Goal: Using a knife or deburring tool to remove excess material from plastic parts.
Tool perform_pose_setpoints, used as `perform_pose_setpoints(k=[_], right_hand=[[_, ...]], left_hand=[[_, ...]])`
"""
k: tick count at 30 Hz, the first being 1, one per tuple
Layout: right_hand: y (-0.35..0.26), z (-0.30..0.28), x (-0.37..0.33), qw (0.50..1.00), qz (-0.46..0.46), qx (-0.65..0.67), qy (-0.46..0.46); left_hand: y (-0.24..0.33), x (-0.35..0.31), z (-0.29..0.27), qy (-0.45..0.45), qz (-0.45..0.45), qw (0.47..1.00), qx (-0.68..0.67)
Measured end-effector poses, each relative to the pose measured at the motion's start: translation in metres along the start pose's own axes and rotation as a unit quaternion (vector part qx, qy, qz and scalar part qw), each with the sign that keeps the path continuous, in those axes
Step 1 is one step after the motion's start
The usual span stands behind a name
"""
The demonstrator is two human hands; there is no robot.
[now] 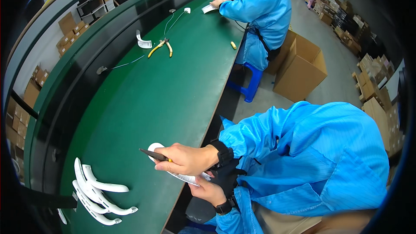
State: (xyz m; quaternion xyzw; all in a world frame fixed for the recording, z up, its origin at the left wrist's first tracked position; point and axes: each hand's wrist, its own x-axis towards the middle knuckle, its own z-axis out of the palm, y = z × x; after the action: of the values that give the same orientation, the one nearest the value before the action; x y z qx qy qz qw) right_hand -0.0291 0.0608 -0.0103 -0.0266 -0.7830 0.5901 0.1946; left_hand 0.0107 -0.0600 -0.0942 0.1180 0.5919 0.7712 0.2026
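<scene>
My right hand (pixel 184 158) is closed around a pointed dark tool (pixel 152 154) with a bit of yellow at its grip; whether it is pliers or a blade I cannot tell. Below it, my left hand (pixel 209 190) grips the near end of a curved white plastic part (pixel 186 177). The part's rounded far end (pixel 154 147) shows past my right hand, which covers its middle. Both hands are over the bench's front edge. To their left, several curved white plastic parts (pixel 93 190) lie in a loose pile on the green bench (pixel 143 117).
Farther along the bench lie yellow-handled pliers (pixel 161 47), a white curved piece (pixel 143 41), thin cables (pixel 128 63) and a small yellowish object (pixel 233 45). A co-worker in blue (pixel 264 13) sits beyond, near a blue stool (pixel 251 84) and an open cardboard box (pixel 301 67).
</scene>
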Motion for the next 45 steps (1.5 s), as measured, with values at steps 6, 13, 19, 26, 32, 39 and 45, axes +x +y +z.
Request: perform_pose_setpoints(k=[6, 13, 19, 26, 32, 39, 45], right_hand=[[-0.003, 0.003, -0.009, 1.0, 0.027, -0.01, -0.013], [0.0, 0.013, -0.017, 0.989, -0.127, -0.071, -0.012], [-0.013, 0.002, 0.004, 0.995, 0.004, 0.098, 0.026], [-0.009, 0.017, 0.001, 0.998, 0.028, 0.047, 0.022], [-0.002, 0.024, 0.001, 0.999, 0.004, 0.002, 0.034], [0.002, 0.033, -0.008, 0.999, -0.025, -0.022, 0.001], [0.004, 0.034, -0.003, 0.999, -0.022, -0.01, -0.024]], left_hand=[[-0.004, 0.001, -0.003, 0.005, 0.013, 1.0, 0.004], [-0.021, 0.004, -0.012, 0.007, 0.041, 0.998, 0.05], [-0.009, 0.006, -0.016, -0.059, -0.009, 0.997, -0.058], [-0.016, 0.005, -0.018, -0.032, -0.013, 0.996, -0.087], [-0.016, 0.006, -0.02, -0.028, -0.009, 0.998, -0.059], [-0.029, 0.007, -0.027, -0.05, -0.019, 0.998, -0.039], [-0.021, 0.008, -0.031, -0.097, -0.025, 0.993, -0.062]])
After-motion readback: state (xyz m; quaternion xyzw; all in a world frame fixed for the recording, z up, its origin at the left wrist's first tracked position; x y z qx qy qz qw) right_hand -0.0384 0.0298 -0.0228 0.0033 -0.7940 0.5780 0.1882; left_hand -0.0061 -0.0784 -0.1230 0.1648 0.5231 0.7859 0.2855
